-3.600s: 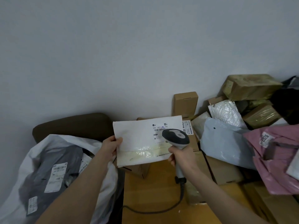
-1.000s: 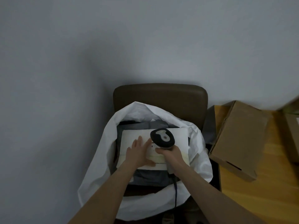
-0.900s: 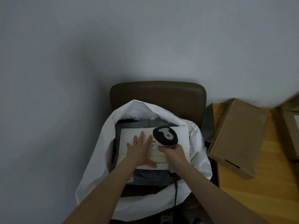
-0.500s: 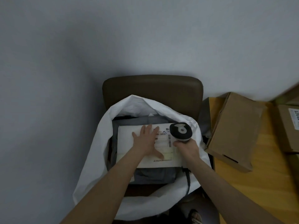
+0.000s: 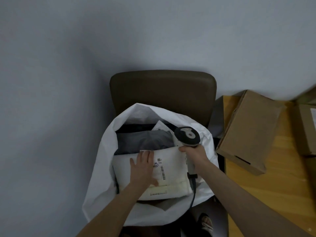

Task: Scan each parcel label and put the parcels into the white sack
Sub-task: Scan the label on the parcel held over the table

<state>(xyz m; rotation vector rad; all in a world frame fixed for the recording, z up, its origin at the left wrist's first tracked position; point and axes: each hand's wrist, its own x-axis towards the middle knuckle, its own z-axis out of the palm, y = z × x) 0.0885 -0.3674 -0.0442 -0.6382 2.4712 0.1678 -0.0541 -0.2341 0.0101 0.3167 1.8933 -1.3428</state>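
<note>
Plain grey walls meet in a corner behind a brown padded chair (image 5: 162,89), and a yellow wooden table (image 5: 273,194) runs off at three o'clock. At the picture's centre the left hand (image 5: 142,168) lies flat, fingers (image 5: 145,155) spread and pressing on the flat white paper mailer envelope (image 5: 171,168), barcode label up. At one o'clock from it the right hand (image 5: 195,155) is wrapped tight round the grip of the grey corded handheld barcode scanner (image 5: 187,135), thumb at the envelope's far edge. Moments ago this envelope was held up over the table under the scanner; now it rests inside the crinkled white plastic sack (image 5: 102,168) on the chair, on top of a soft dark grey poly mailer (image 5: 145,141). So this parcel looks scanned and stowed, and another is probably due. A stiff brown cardboard box (image 5: 248,130) waits at three o'clock on the table.
</note>
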